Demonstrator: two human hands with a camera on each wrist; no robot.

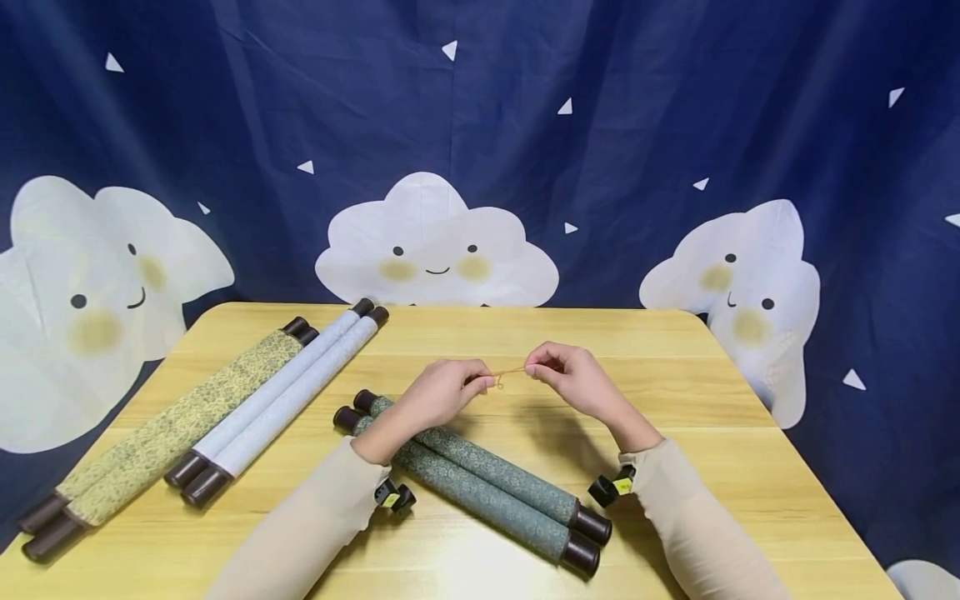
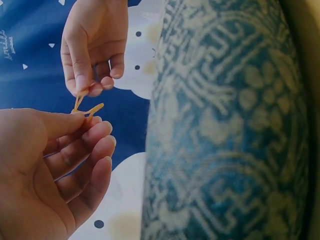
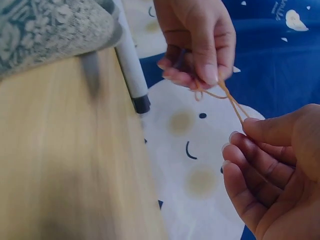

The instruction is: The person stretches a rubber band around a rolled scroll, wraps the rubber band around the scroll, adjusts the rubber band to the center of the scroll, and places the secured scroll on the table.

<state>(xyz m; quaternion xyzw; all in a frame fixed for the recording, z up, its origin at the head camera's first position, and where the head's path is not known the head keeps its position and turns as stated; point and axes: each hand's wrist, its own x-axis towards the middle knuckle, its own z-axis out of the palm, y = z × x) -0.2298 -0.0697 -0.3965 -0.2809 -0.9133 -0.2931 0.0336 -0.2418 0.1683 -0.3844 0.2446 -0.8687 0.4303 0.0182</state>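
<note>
- Beige sleeves [image 1: 307, 525] lay closest to the head camera, at eight and four o'clock from the cord.
- Left hand [image 1: 445, 393] and right hand [image 1: 573, 379] both pinched the thin orange cord [image 2: 94, 109], held in air between them, nine to three.
- Judged near-weightless, soft, perhaps stretchy, prone to tangling; best gripped at its ends.
- Green scrolls [image 1: 480, 496] lay at six to seven on the table [image 1: 750, 500].
- Pale blue scrolls [image 1: 300, 393], then yellow scrolls [image 1: 187, 417], lay toward nine.
- No containers seen.

Cloud-print navy curtain [image 1: 495, 125] behind wooden table [image 1: 705, 400]
</note>
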